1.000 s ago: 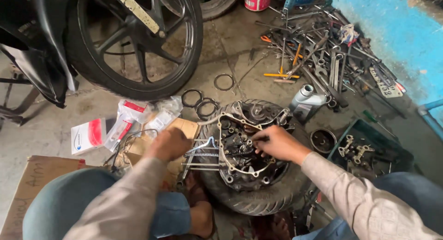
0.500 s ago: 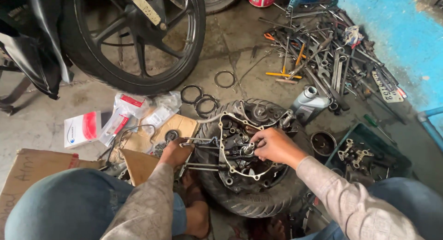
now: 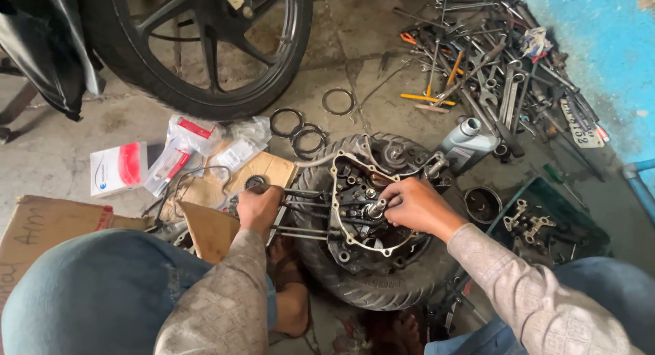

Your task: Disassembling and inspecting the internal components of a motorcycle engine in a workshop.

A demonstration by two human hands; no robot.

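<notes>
An opened engine case with gears and a pale gasket around its rim lies on a small tyre on the floor between my knees. Long metal studs stick out of its left side. My left hand grips those studs near a small round part at their outer end. My right hand rests on the case, with its fingers closed on a shaft at the middle of the gears.
A motorcycle wheel stands at the back left. Plastic part bags and cardboard lie on the left. Metal rings, a grey oil bottle, several wrenches and tools and a green tray of parts lie on the right.
My left hand has slid down onto the studs and closed on them. My right hand has moved from the case rim to the shaft in the middle. The view has shifted slightly.
</notes>
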